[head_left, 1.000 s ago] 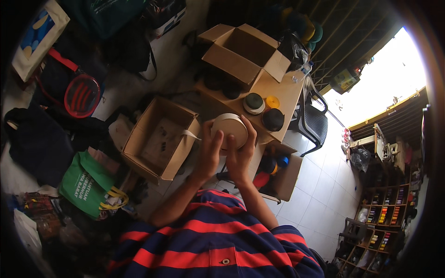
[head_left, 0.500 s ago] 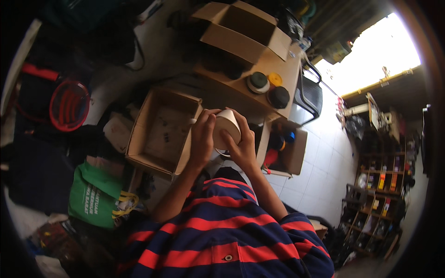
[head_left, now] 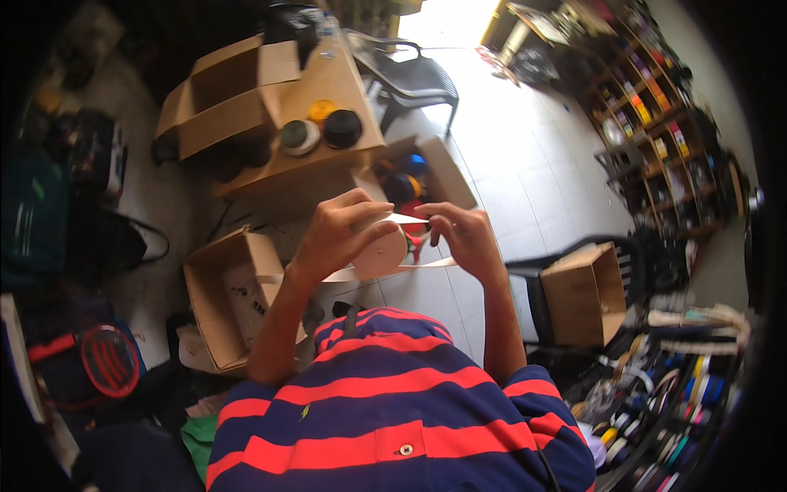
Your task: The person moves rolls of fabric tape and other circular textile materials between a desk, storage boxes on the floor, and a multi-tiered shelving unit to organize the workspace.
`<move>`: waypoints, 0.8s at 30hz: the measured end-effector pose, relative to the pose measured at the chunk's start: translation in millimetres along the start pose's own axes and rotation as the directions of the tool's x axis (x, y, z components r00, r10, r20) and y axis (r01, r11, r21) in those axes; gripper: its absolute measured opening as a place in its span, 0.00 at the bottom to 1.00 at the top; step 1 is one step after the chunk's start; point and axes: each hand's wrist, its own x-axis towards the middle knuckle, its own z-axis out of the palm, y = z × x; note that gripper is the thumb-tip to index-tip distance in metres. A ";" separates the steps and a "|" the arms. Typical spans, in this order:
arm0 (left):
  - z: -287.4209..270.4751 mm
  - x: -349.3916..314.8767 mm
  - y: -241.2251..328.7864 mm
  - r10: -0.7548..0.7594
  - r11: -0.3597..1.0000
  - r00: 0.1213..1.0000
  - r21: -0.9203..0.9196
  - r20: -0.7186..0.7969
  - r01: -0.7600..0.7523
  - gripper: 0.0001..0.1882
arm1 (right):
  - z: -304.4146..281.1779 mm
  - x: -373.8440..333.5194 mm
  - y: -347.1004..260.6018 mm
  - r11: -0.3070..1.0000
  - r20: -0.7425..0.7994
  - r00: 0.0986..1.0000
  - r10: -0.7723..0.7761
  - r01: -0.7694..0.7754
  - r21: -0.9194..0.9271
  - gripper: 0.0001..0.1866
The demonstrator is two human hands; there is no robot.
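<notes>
An open box (head_left: pixel 261 256) stands at left; then the left hand (head_left: pixel 343 234), its forearm rising from below, half curled around a pale roll (head_left: pixel 382 252), thumb across the flat face, fingers over the top; the roll lies just left of the right hand (head_left: pixel 466 236); from its top a strip (head_left: pixel 406 219) runs rightward, long axis nearly level, into that hand's nearly closed fingertips, which pinch the end; a band (head_left: pixel 438 264) shows below; farther right stands a second box (head_left: pixel 574 299).
</notes>
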 end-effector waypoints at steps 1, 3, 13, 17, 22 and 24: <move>17.6 10.5 9.0 0.019 1.000 0.998 -0.013 0.054 -0.019 0.13 | -17.2 -16.6 8.3 0.999 -0.060 0.998 -0.028 0.026 -0.028 0.11; 55.8 31.1 28.3 0.060 0.998 0.985 -0.040 0.159 -0.055 0.13 | -48.2 -50.5 21.1 0.999 -0.138 0.989 -0.047 0.048 0.009 0.14; 274.5 69.4 128.6 -0.045 0.821 0.895 -0.494 0.443 0.286 0.18 | -135.3 -223.6 59.1 0.742 -0.482 0.697 0.530 -0.107 0.662 0.16; 331.6 70.2 159.3 -0.049 0.734 0.782 -0.508 0.622 0.450 0.19 | -156.0 -277.8 76.6 0.759 -0.602 0.551 0.578 -0.093 0.644 0.17; 383.3 91.0 198.7 0.147 0.826 0.618 -0.440 0.772 0.353 0.20 | -170.5 -333.3 78.4 0.886 -0.836 0.300 0.459 -0.228 0.404 0.18; 395.2 103.1 209.2 0.210 0.803 0.539 -0.459 0.815 0.380 0.20 | -182.5 -357.9 77.9 0.882 -0.859 0.300 0.415 -0.366 0.299 0.16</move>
